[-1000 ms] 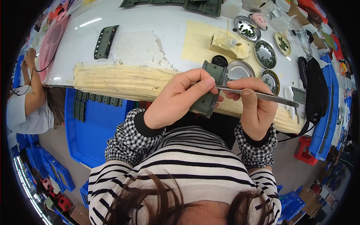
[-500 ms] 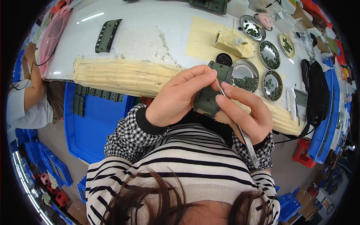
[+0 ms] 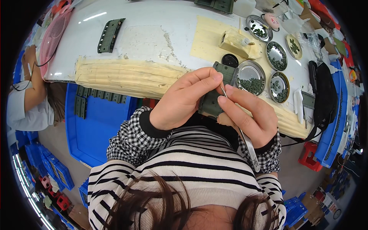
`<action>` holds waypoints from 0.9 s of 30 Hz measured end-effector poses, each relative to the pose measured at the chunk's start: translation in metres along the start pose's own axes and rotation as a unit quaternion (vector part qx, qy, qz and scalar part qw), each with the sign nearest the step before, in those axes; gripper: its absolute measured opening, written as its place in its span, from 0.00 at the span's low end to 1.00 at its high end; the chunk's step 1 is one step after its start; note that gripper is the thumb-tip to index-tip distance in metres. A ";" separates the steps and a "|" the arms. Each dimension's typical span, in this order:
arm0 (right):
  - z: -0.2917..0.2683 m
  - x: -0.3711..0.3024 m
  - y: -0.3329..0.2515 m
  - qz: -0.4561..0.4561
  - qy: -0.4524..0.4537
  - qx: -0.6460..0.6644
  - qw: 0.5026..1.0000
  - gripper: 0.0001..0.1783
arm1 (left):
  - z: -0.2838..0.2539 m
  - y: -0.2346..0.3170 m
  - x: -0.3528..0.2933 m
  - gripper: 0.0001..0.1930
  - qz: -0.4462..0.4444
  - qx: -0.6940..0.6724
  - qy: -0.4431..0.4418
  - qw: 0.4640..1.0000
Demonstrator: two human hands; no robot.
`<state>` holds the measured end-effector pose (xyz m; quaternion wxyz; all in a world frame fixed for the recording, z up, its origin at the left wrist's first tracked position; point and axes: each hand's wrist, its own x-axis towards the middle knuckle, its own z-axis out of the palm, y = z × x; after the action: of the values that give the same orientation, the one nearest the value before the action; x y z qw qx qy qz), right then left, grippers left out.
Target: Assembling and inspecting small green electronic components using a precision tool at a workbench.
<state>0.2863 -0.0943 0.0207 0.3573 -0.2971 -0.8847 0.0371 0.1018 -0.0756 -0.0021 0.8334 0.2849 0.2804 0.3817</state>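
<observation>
In my right hand is a pair of metal tweezers, pinched between thumb and fingers, with its tips up by my left fingertips. My left hand is closed, thumb and forefinger pressed together at the edge of a dark green plastic panel. That panel, ridged along its sides, sits tilted between both hands at the table's front edge. Whether a tiny piece is in the left pinch or at the tweezer tips is hidden. Just beyond are a small black round dish and a metal dish of small green pieces.
More round dishes with green pieces stand at the right. A yellow-taped block is behind them. Another green panel lies on the white table. A blue tray holds green panels at lower left. Someone's arm shows far left.
The tweezers and my right hand have shifted slightly left, and the tweezers' rear end has swung a little left. My left hand and the green panel stay nearly in place.
</observation>
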 end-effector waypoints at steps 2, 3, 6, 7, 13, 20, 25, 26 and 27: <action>-0.001 0.000 -0.001 0.012 -0.001 0.004 1.000 0.17 | -0.002 -0.001 0.000 0.10 0.000 0.001 -0.012 1.000; -0.003 0.001 -0.003 0.025 0.000 0.009 1.000 0.16 | -0.006 -0.003 0.000 0.10 0.001 -0.002 -0.028 1.000; -0.007 0.003 -0.003 0.123 0.050 0.067 0.989 0.12 | 0.004 0.002 -0.004 0.15 0.029 0.000 -0.006 1.000; -0.008 0.002 -0.001 0.165 0.074 0.094 0.979 0.11 | 0.008 0.003 -0.006 0.21 0.043 0.001 0.013 0.999; 0.017 -0.008 0.028 0.384 0.155 0.196 0.889 0.08 | -0.005 0.000 -0.009 0.37 0.104 -0.013 0.045 0.993; 0.027 -0.007 0.036 0.328 0.128 0.066 0.934 0.07 | -0.015 0.003 -0.011 0.28 0.025 -0.087 0.059 0.994; 0.028 -0.008 0.039 0.313 0.112 0.040 0.942 0.06 | -0.012 0.004 -0.015 0.24 0.040 -0.104 0.060 0.992; 0.028 -0.008 0.039 0.312 0.112 0.039 0.943 0.06 | -0.010 0.005 -0.015 0.23 0.043 -0.104 0.068 0.991; 0.028 -0.009 0.040 0.312 0.112 0.038 0.943 0.06 | -0.009 0.005 -0.016 0.22 0.047 -0.102 0.075 0.991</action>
<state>0.2926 -0.0623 -0.0166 0.4356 -0.5464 -0.7001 0.1465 0.0841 -0.0828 -0.0009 0.8158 0.1818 0.2877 0.4677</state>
